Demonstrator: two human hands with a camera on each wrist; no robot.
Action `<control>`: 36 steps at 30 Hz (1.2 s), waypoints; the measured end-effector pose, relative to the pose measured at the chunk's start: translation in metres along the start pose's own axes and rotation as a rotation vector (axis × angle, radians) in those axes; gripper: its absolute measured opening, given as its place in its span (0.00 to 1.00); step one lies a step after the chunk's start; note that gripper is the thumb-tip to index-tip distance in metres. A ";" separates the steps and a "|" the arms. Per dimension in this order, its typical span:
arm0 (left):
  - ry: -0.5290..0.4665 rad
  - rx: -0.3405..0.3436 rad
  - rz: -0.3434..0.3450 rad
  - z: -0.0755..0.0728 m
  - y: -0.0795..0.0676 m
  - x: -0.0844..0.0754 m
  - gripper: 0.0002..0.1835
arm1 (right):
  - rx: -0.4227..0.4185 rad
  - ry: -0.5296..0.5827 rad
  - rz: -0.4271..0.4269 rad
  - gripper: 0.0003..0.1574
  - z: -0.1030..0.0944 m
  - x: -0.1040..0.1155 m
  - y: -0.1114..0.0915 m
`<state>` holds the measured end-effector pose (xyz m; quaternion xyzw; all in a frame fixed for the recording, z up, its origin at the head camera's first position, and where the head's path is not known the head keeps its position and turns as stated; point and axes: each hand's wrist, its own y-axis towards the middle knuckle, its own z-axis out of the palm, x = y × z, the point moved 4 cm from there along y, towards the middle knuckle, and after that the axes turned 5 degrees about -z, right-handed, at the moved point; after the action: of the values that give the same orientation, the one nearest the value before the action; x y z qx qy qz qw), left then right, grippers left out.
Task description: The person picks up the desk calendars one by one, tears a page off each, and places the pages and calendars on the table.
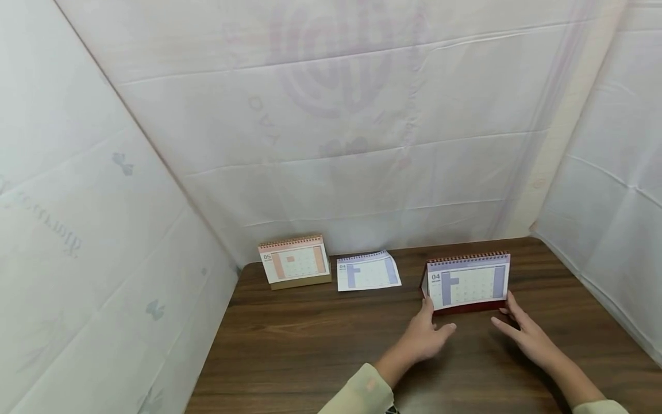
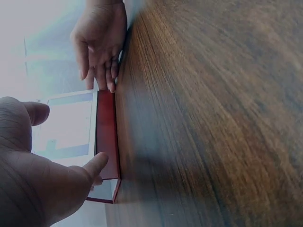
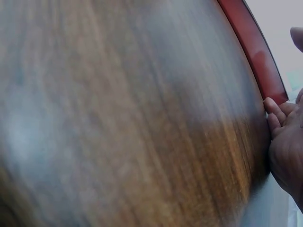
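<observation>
A desk calendar (image 1: 468, 283) with a purple "04" page and a red base stands upright like a tent on the wooden table. My left hand (image 1: 425, 336) has its fingertips at the calendar's lower left corner, thumb held away from it. At the opposite lower corner, the fingers of my right hand (image 1: 530, 339) touch the end of the red base (image 3: 267, 56). Both hands lie with fingers fairly straight, one on each side of the calendar. In the left wrist view the calendar's page (image 2: 71, 120) shows between the two hands.
Left of the standing calendar lies a loose purple "04" calendar sheet block (image 1: 368, 273) with a spiral top. Farther left stands another calendar (image 1: 296, 261), with an orange "05" page and tan base. White cloth walls (image 1: 331, 190) enclose the table's (image 1: 289, 339) back and sides.
</observation>
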<state>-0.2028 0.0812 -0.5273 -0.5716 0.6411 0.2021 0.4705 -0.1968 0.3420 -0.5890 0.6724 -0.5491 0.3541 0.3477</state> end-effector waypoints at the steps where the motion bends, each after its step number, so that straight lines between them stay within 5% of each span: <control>1: 0.004 -0.004 -0.001 0.001 -0.001 0.000 0.47 | 0.004 0.004 0.003 0.58 0.000 0.000 0.000; 11: -0.003 -0.135 -0.001 0.004 -0.007 -0.008 0.45 | 0.014 0.027 0.030 0.60 -0.004 0.001 0.001; 36: 0.004 -0.152 -0.086 0.008 0.002 -0.003 0.48 | 0.026 0.001 0.035 0.60 -0.005 0.002 -0.003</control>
<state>-0.2019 0.0899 -0.5294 -0.6333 0.5996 0.2286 0.4327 -0.1945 0.3454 -0.5849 0.6669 -0.5560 0.3678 0.3329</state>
